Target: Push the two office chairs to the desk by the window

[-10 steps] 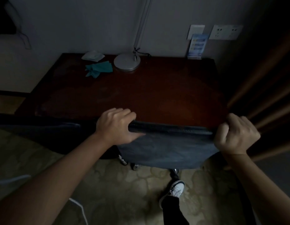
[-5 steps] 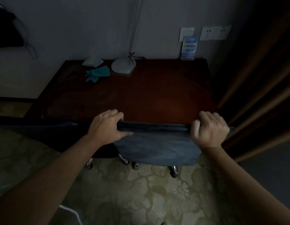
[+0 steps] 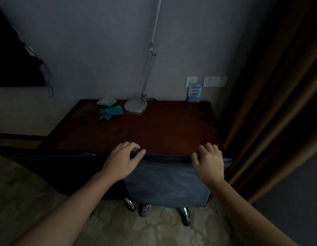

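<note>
Both hands have loosened — the left hand (image 3: 122,161) rests lightly on the chair (image 3: 168,183) top, thumb on the rim, while the right hand (image 3: 208,162) hovers half-open, gripping nothing. That chair sits tucked against the desk (image 3: 154,132) — probably parked. A second chair (image 3: 53,167) stands alongside. No containers visible.

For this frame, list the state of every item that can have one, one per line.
left hand: fingers loosely curled over the chair's top edge
right hand: open, fingers lifted off the backrest
grey chair: pushed in, backrest at the desk edge
dark chair: beside it at the desk
desk: nearly bare
desk lamp: upright, head out of view
teal cloth: crumpled
curtain: drawn
</note>
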